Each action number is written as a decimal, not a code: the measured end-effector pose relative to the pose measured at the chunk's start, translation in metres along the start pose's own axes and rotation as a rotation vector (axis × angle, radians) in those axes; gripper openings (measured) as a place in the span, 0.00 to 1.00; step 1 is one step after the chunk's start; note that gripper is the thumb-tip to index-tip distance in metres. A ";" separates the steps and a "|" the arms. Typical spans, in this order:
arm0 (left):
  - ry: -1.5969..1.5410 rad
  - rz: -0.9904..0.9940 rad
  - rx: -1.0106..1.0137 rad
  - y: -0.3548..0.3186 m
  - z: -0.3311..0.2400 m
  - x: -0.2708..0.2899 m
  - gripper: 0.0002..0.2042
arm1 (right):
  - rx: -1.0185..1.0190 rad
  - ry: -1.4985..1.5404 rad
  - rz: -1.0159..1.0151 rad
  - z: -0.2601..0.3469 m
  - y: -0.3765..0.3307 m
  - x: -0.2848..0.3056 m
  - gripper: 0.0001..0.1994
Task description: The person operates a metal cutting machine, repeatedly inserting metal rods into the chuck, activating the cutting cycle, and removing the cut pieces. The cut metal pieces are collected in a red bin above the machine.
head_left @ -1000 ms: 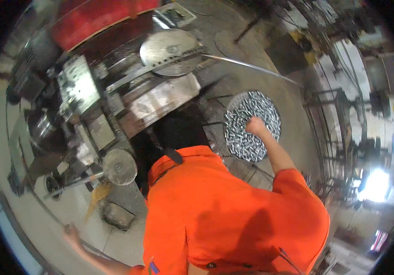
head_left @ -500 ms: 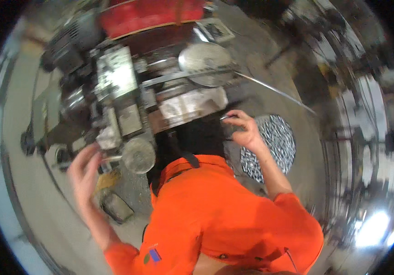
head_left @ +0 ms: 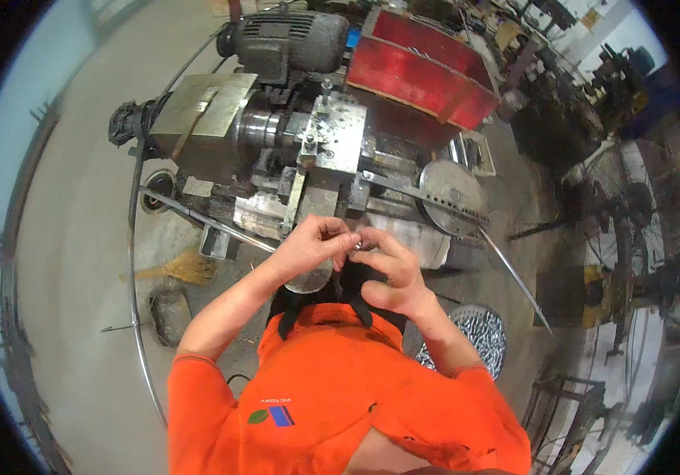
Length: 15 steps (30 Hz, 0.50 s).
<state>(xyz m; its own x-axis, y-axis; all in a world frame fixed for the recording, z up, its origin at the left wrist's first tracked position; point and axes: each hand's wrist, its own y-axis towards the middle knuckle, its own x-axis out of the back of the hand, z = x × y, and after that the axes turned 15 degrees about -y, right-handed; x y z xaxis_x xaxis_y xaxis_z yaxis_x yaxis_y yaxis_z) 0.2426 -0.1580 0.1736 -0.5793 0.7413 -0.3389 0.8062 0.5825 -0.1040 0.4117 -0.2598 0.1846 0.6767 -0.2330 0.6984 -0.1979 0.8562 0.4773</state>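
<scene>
Both my hands meet in front of a small lathe-like machine [head_left: 332, 146], fingertips almost touching. A small shiny metal piece [head_left: 357, 246] lies between them; its exact shape is mostly covered by fingers. My left hand [head_left: 314, 245] is closed, thumb and forefinger pinching at the piece. From the other side my right hand [head_left: 393, 273] grips it with thumb and fingertips, palm partly turned up. Beneath the hands is the rounded end of a metal slide [head_left: 310, 280]. A round container of many small shiny metal pieces [head_left: 478, 336] stands by my right elbow.
A red metal bin [head_left: 427, 67] stands behind the machine, beside a grey motor [head_left: 292, 39]. Long metal rods stick out left [head_left: 221, 226] and right [head_left: 514, 277]. A round metal disc [head_left: 452, 198] sits at the right. A straw brush [head_left: 185, 267] lies on the left floor.
My hands have come together from far apart: the left moved right, away from the machine's left side, and the right moved inward from beside the container. The whole view has also swung.
</scene>
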 end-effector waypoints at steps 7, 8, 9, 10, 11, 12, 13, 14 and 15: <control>0.365 -0.177 -0.094 -0.002 -0.011 0.022 0.14 | 0.110 -0.156 0.163 -0.003 0.038 -0.008 0.16; 0.393 -0.194 -0.119 -0.003 -0.015 0.026 0.15 | 0.138 -0.149 0.150 -0.007 0.045 -0.012 0.16; 0.423 -0.213 -0.141 -0.005 -0.018 0.030 0.15 | 0.160 -0.137 0.169 -0.008 0.054 -0.013 0.15; 0.341 -0.217 -0.127 -0.006 -0.019 0.035 0.14 | 0.182 -0.126 0.189 -0.008 0.064 -0.014 0.15; 0.350 -0.238 -0.135 -0.009 -0.025 0.038 0.13 | 0.204 -0.114 0.208 -0.008 0.074 -0.014 0.14; 0.357 -0.252 -0.139 -0.012 -0.036 0.039 0.13 | 0.224 -0.154 0.197 -0.002 0.084 -0.013 0.13; 0.365 -0.273 -0.145 -0.017 -0.044 0.042 0.12 | 0.246 -0.145 0.211 0.000 0.095 -0.015 0.13; 0.343 -0.310 -0.160 -0.019 -0.045 0.049 0.11 | 0.267 -0.137 0.225 0.002 0.107 -0.016 0.13; 0.422 -0.317 -0.205 -0.021 -0.047 0.059 0.11 | 0.290 -0.124 0.239 0.003 0.118 -0.019 0.13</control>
<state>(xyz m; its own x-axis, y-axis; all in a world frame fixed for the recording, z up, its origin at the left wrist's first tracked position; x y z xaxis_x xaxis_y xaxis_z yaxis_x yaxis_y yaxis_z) 0.1853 -0.1109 0.1999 -0.8213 0.5638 0.0872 0.5692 0.8201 0.0583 0.3730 -0.1555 0.2292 0.5003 -0.1121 0.8586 -0.5434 0.7314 0.4121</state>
